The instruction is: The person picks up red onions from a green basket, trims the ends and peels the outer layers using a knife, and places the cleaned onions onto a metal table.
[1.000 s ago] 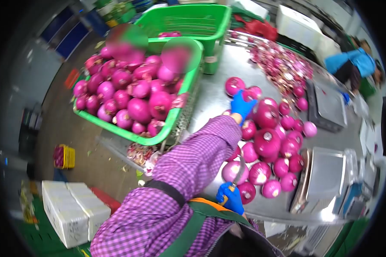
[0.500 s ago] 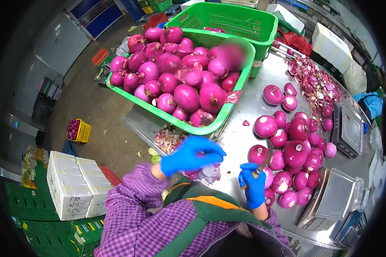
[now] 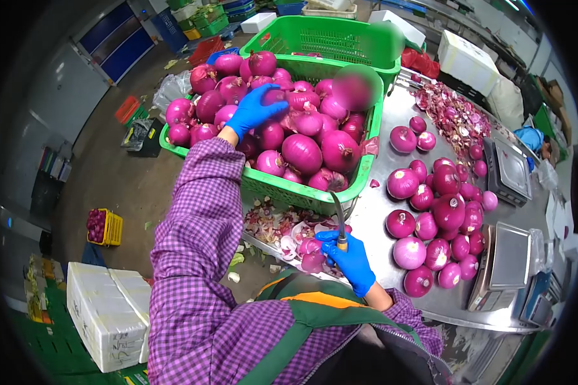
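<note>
My left hand (image 3: 253, 112), in a blue glove, is on the heap in the green crate (image 3: 365, 168). Its thumb and fingers curve around a red onion (image 3: 274, 97) among the others there. In my right hand (image 3: 353, 262), also gloved in blue, is a small knife (image 3: 338, 215) with a light handle, its curved blade pointing up, in front of the crate. Below the crate lie onion peelings (image 3: 270, 221) and a few onion pieces near the knife hand. Right of it, peeled red onions (image 3: 448, 212) are grouped on the metal table (image 3: 372, 215).
Behind stands a second green crate (image 3: 289, 29). Onion skins (image 3: 456, 115) are heaped at the table's far right. Two scales (image 3: 510, 256) stand along the right side. White foam boxes (image 3: 106, 314) and a yellow crate (image 3: 113, 229) of onions are on the left.
My left hand has moved up and away from my body, onto the onions in the crate. My right hand has shifted left with the knife, away from the peeled onions. The view has shifted.
</note>
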`<state>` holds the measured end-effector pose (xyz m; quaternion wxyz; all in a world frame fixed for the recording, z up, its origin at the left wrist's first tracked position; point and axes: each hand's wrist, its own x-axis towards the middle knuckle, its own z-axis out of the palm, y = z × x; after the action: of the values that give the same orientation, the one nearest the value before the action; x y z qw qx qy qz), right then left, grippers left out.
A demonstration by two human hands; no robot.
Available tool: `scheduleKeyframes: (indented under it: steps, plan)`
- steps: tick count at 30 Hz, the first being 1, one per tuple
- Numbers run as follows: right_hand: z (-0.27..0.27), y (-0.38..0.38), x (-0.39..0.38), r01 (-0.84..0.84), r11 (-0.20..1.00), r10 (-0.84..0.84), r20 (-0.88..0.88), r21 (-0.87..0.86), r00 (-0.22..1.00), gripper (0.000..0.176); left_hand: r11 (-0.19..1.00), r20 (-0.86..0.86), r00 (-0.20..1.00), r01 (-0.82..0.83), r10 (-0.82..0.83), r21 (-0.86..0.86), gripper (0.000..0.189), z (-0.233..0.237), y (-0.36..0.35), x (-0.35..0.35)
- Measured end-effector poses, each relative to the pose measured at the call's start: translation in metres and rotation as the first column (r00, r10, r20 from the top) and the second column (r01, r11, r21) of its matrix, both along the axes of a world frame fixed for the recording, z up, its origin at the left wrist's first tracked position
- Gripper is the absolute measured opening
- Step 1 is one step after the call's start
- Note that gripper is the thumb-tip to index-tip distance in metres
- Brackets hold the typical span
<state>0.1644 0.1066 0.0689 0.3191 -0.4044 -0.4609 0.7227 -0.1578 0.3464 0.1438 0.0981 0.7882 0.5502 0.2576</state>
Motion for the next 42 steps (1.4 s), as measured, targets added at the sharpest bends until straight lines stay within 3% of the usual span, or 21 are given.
scheduleKeyframes:
  steps: [1,2,4,6,8,9,10,13,16,22,26,28,30,31,33,34,35,36,38,41,42]
  plan:
    - [-0.003,-0.001,-0.001,0.024,1.000,-0.023,0.010,-0.017,1.000,0.026,0.987,0.507,0.857,-0.008,0.089,-0.159,0.062,-0.002,-0.006,0.004]
    - [-0.002,-0.002,-0.002,0.027,1.000,-0.027,0.009,-0.014,1.000,0.026,0.952,0.849,0.474,0.065,0.235,-0.299,0.063,-0.003,-0.015,0.006]
    - [0.001,-0.004,-0.008,0.116,0.990,-0.115,-0.019,0.078,0.993,0.027,0.882,0.947,-0.032,0.374,0.319,-0.285,0.064,0.026,-0.063,0.015]
    - [0.002,-0.001,-0.013,0.104,0.963,-0.136,0.117,0.247,0.984,0.034,0.946,0.988,0.081,0.308,-0.131,0.100,0.063,0.011,-0.106,0.014]
    - [0.012,0.003,-0.024,0.103,0.840,-0.229,0.175,0.533,0.958,0.039,0.848,0.906,-0.264,0.504,0.331,-0.163,0.062,0.026,-0.149,0.001]
    - [0.015,0.006,-0.028,0.063,0.819,-0.231,0.227,0.570,0.946,0.044,0.861,0.923,-0.175,0.452,0.341,-0.232,0.064,0.021,-0.175,0.001]
    - [0.015,0.010,-0.036,0.072,0.713,-0.271,0.180,0.697,0.946,0.048,0.852,0.924,0.024,0.380,0.381,-0.361,0.068,0.014,-0.197,0.000]
    - [0.024,0.013,-0.050,-0.075,0.679,-0.197,0.280,0.730,0.940,0.056,0.928,0.807,0.496,0.007,0.320,-0.372,0.069,-0.002,-0.246,0.022]
    - [0.027,0.011,-0.061,-0.198,0.611,-0.115,0.333,0.766,0.936,0.066,0.963,0.702,0.673,-0.059,0.234,-0.265,0.072,-0.014,-0.279,0.038]
    - [0.030,-0.003,-0.068,-0.375,0.502,-0.062,0.465,0.779,0.883,0.062,0.957,0.558,0.779,-0.201,0.286,-0.209,0.074,-0.025,-0.318,0.068]
    - [0.009,-0.009,-0.064,-0.331,0.429,-0.152,0.428,0.840,0.891,0.060,0.958,0.590,0.757,-0.189,0.282,-0.215,0.074,-0.032,-0.329,0.083]
    - [-0.018,-0.005,-0.044,-0.422,0.425,-0.149,0.522,0.801,0.840,0.057,0.968,0.510,0.822,-0.215,0.252,-0.132,0.074,-0.042,-0.337,0.084]
    - [-0.065,0.006,-0.017,-0.393,0.551,-0.207,0.577,0.736,0.790,0.048,0.969,0.429,0.869,-0.231,0.246,-0.088,0.075,-0.040,-0.343,0.083]
    - [-0.070,0.007,-0.008,-0.398,0.544,-0.200,0.574,0.739,0.794,0.048,0.960,0.512,0.812,-0.253,0.279,-0.123,0.074,-0.041,-0.345,0.083]
    - [-0.076,-0.001,0.008,-0.394,0.751,-0.090,0.674,0.529,0.734,0.038,0.936,0.694,0.630,-0.271,0.348,-0.224,0.069,-0.045,-0.348,0.087]
    - [-0.078,-0.005,0.009,-0.397,0.754,-0.084,0.676,0.524,0.732,0.038,0.934,0.693,0.628,-0.272,0.354,-0.230,0.069,-0.051,-0.349,0.091]
    - [-0.078,-0.007,0.005,-0.292,0.813,-0.032,0.539,0.504,0.842,0.036,0.939,0.895,0.287,-0.156,0.340,-0.307,0.069,-0.059,-0.348,0.094]
    - [-0.078,-0.010,0.000,-0.190,0.867,0.002,0.379,0.460,0.925,0.034,0.944,0.939,-0.105,-0.018,0.326,-0.330,0.068,-0.064,-0.347,0.099]
    - [-0.071,-0.018,-0.006,-0.131,0.879,0.008,0.259,0.459,0.966,0.034,0.954,0.937,-0.179,0.026,0.299,-0.299,0.067,-0.073,-0.351,0.111]
    - [-0.043,-0.027,-0.008,-0.150,0.766,-0.044,0.284,0.625,0.958,0.041,0.952,0.765,-0.567,0.203,0.305,-0.230,0.063,-0.085,-0.355,0.125]
    - [-0.036,-0.030,-0.008,-0.151,0.766,-0.043,0.284,0.624,0.958,0.041,0.952,0.764,-0.568,0.202,0.305,-0.230,0.063,-0.091,-0.355,0.128]
